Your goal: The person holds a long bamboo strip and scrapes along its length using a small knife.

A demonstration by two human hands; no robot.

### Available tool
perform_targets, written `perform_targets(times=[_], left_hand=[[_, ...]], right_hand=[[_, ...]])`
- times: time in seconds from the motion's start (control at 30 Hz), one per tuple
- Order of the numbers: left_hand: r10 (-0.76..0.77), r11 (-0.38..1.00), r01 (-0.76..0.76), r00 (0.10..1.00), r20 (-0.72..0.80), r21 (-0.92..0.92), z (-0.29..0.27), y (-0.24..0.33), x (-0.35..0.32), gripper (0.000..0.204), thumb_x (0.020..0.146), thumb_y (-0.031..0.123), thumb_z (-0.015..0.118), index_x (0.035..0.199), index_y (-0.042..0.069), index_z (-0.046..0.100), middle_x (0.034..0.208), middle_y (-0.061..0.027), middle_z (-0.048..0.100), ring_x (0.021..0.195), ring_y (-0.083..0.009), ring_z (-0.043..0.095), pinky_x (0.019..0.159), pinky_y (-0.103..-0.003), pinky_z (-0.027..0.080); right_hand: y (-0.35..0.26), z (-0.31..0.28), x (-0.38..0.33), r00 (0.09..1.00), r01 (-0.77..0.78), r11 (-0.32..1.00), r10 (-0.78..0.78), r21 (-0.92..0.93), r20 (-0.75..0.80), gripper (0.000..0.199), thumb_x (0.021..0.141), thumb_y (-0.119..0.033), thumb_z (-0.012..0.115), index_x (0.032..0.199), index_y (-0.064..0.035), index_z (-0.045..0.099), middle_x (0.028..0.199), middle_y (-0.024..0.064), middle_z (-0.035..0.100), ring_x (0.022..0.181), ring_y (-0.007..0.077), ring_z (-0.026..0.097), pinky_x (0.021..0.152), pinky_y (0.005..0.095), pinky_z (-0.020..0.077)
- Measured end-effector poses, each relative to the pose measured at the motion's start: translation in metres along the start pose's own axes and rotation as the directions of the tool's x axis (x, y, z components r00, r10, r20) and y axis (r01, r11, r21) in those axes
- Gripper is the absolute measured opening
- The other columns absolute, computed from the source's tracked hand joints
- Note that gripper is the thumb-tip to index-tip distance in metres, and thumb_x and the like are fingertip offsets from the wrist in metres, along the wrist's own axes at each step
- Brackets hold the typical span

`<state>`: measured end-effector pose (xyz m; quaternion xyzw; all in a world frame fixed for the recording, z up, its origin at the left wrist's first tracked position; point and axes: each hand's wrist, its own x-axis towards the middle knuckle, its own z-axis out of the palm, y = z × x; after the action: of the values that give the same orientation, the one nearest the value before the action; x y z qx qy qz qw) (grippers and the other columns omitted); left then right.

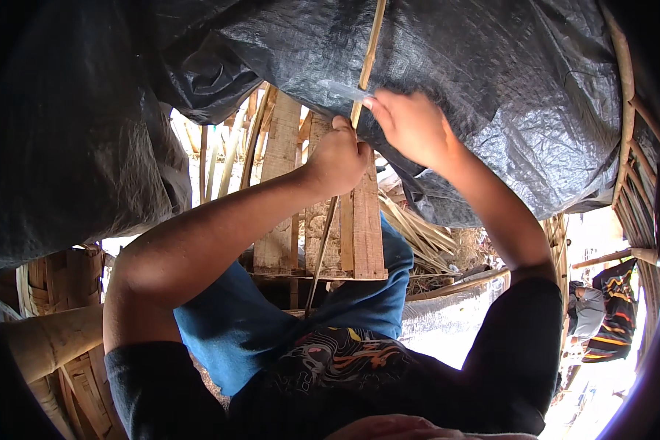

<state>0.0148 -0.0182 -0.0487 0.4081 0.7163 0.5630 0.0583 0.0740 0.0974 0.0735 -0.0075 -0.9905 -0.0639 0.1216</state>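
Note:
A long, thin bamboo strip (369,62) runs from the top of the head view down toward my lap. My left hand (339,160) is closed around it near its middle, thumb upward. Just above and to the right, my right hand (412,128) grips a knife, its handle hidden in the fingers. The knife's pale blade (342,90) points left and lies across the strip, a little above my left thumb. Whether the edge cuts into the bamboo cannot be made out. Below my left hand the strip passes in front of wooden boards (277,213).
Black plastic sheeting (491,88) hangs across the top and left. A bundle of split bamboo strips (422,231) lies behind the boards. A thick bamboo pole (55,341) juts in at lower left. Bent poles (626,110) frame the right side, where another person (588,312) is partly visible.

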Motion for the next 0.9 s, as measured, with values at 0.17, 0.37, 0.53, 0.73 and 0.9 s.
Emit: perform_targets(times=[0.17, 0.37, 0.53, 0.73, 0.9], left_hand=[[-0.248, 0.920, 0.341, 0.888, 0.387, -0.193, -0.020, 0.003, 0.000, 0.023, 0.095, 0.016, 0.048, 0.107, -0.004, 0.045, 0.091, -0.0166, 0.061, 0.080, -0.0241, 0.063, 0.069, -0.038, 0.051], [-0.110, 0.809, 0.510, 0.620, 0.777, -0.292, -0.078, -0.016, -0.006, 0.036, 0.100, 0.031, 0.050, 0.128, 0.009, 0.046, 0.109, -0.0047, 0.062, 0.110, -0.0153, 0.056, 0.086, -0.035, 0.050], [-0.080, 0.774, 0.494, 0.696, 0.714, -0.395, -0.064, -0.027, -0.016, 0.039, 0.099, 0.034, 0.054, 0.126, 0.007, 0.049, 0.103, -0.0022, 0.065, 0.101, -0.0129, 0.060, 0.085, -0.031, 0.051], [-0.155, 0.851, 0.412, 0.788, 0.595, -0.324, -0.048, -0.019, -0.020, 0.026, 0.099, 0.026, 0.056, 0.113, 0.004, 0.053, 0.092, -0.0032, 0.065, 0.086, -0.0104, 0.062, 0.076, -0.027, 0.052], [-0.133, 0.923, 0.272, 0.890, 0.436, -0.274, -0.030, -0.025, -0.023, 0.026, 0.094, 0.029, 0.063, 0.102, 0.004, 0.057, 0.075, -0.0058, 0.067, 0.059, -0.0123, 0.060, 0.059, -0.029, 0.047]], right_hand=[[0.006, -0.012, 0.018, 0.992, -0.119, 0.990, 0.117, 0.077, 0.038, 0.028, 0.099, -0.028, 0.048, 0.085, -0.0066, 0.059, 0.060, 0.0161, 0.060, 0.055, 0.0370, 0.062, 0.052, 0.0473, 0.0512], [0.008, -0.009, 0.013, 0.996, 0.027, 0.999, -0.029, -0.028, -0.088, 0.027, 0.100, -0.025, 0.046, 0.085, -0.0074, 0.060, 0.055, 0.0136, 0.056, 0.046, 0.0280, 0.059, 0.045, 0.0417, 0.0487], [-0.004, 0.018, -0.012, 0.983, 0.170, 0.983, -0.174, -0.071, -0.053, 0.028, 0.100, -0.029, 0.046, 0.087, -0.0082, 0.059, 0.053, 0.0121, 0.053, 0.045, 0.0266, 0.059, 0.043, 0.0394, 0.0494], [0.005, 0.005, 0.001, 0.998, 0.061, 0.998, -0.061, -0.012, 0.012, 0.029, 0.101, -0.026, 0.046, 0.086, -0.0058, 0.059, 0.056, 0.0138, 0.058, 0.046, 0.0286, 0.060, 0.043, 0.0391, 0.0491], [0.020, 0.003, 0.003, 0.998, 0.038, 0.997, -0.035, 0.064, -0.049, 0.030, 0.101, -0.029, 0.046, 0.082, -0.0080, 0.056, 0.058, 0.0142, 0.057, 0.046, 0.0263, 0.057, 0.044, 0.0384, 0.0468]])
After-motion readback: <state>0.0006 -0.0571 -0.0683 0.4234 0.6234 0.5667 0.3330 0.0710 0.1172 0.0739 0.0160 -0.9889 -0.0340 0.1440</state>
